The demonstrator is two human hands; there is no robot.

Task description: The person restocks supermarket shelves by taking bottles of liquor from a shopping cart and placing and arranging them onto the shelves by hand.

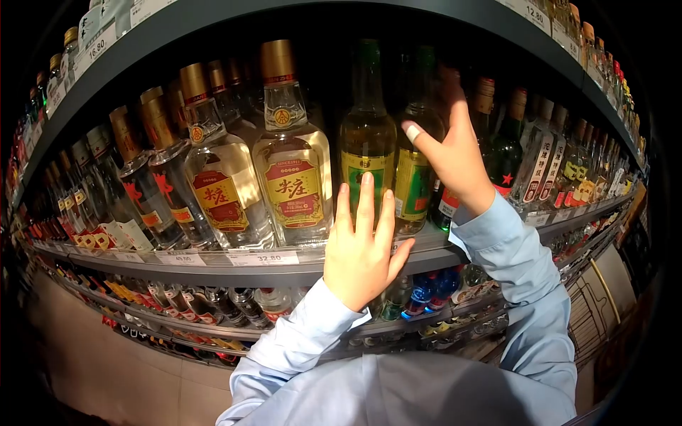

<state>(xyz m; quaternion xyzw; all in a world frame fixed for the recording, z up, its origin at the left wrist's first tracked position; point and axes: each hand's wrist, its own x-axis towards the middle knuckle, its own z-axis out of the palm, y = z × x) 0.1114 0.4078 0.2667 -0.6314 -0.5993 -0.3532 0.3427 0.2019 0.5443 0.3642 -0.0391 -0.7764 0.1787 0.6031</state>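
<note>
My left hand (362,248) has its fingers spread in front of the lower part of a yellow-green labelled bottle (367,135); whether the fingertips touch the glass cannot be told. My right hand (455,153) is raised beside a second bottle with the same kind of label (412,181), thumb and fingers apart, with the fingertips in shadow behind it. A white wrap is round the right thumb. Both bottles stand upright on the shelf (312,266). Left of them is a clear bottle with a gold cap and a red-and-yellow label (295,181).
More clear bottles (224,184) line the shelf to the left. Dark green bottles (506,145) and boxed-label bottles (543,167) stand to the right. An upper shelf edge (213,18) curves overhead. Lower shelves hold further bottles (426,287). A wire basket (590,309) is at the lower right.
</note>
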